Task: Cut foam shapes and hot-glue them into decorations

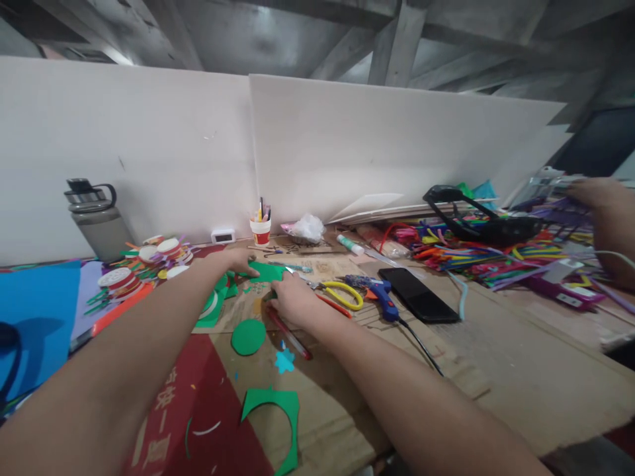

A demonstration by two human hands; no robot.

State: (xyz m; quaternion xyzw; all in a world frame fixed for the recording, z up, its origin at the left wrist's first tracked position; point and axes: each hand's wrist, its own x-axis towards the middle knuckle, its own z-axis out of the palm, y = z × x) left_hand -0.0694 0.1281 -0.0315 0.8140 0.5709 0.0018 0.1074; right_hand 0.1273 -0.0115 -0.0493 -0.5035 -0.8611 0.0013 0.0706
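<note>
My left hand [241, 261] reaches to the far side of the work area, fingers stretched over pieces of green craft sheet [268, 272]. Close by, my right hand [294, 301] is bent down at the near edge of that sheet, its fingers curled together; what they hold, if anything, is hidden. A red pen [292, 337] lies just below the right hand. Nearer to me are a green disc [249, 337], a blue flower-shaped cutout [284, 359] and a green sheet with a round hole [292, 423]. Yellow-handled pliers [347, 294] rest right of my right hand.
A blue glue gun [380, 294] with a cord and a black phone [419, 295] lie to the right. Colourful pipe cleaners [461, 254] pile beyond them, near another person's hand [595, 195]. Left stand a grey bottle [96, 221] and decorated paper cups [119, 281]. A pen cup [260, 231] stands behind.
</note>
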